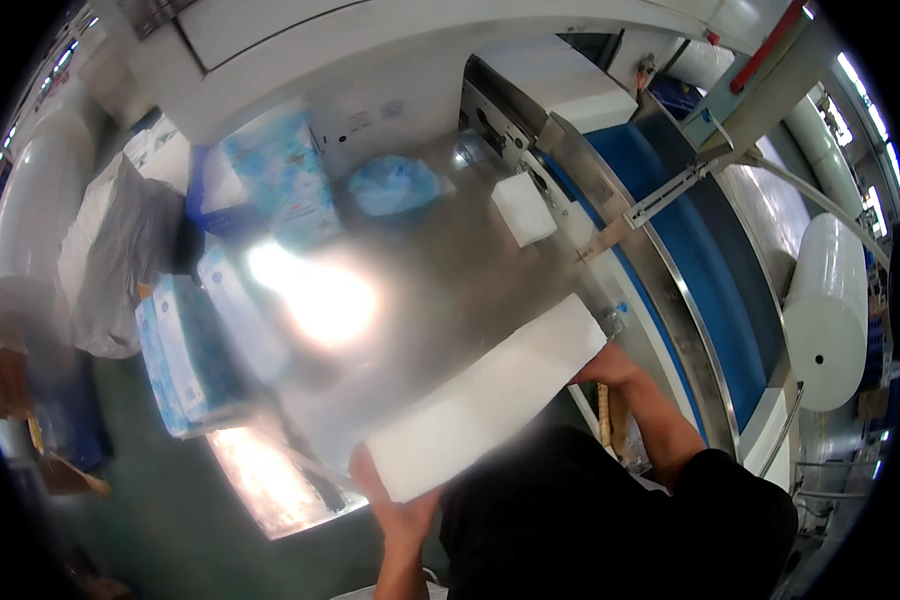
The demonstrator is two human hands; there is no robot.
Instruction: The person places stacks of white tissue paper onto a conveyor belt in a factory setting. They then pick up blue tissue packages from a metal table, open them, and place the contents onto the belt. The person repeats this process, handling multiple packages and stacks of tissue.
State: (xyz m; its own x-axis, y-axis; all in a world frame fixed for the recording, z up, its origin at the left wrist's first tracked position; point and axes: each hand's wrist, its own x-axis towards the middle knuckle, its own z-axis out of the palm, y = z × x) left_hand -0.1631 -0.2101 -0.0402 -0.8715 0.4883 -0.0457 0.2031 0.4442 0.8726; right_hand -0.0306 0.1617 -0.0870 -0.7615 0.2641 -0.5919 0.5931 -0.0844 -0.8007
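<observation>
A long white block of stacked tissue (485,398) lies slantwise over the near edge of a shiny steel table (410,270). My left hand (395,505) grips its near, lower end. At the far, upper end my right hand (608,367) presses against the block. Both hands hold it between them. A smaller white stack (523,208) rests farther back on the table beside the blue conveyor belt (705,290).
Blue-and-white wrapped tissue packs (195,350) stand at the table's left edge, another (290,175) behind. A large white film roll (825,310) hangs right of the conveyor, another roll (25,235) at far left. A machine housing (560,80) feeds the belt.
</observation>
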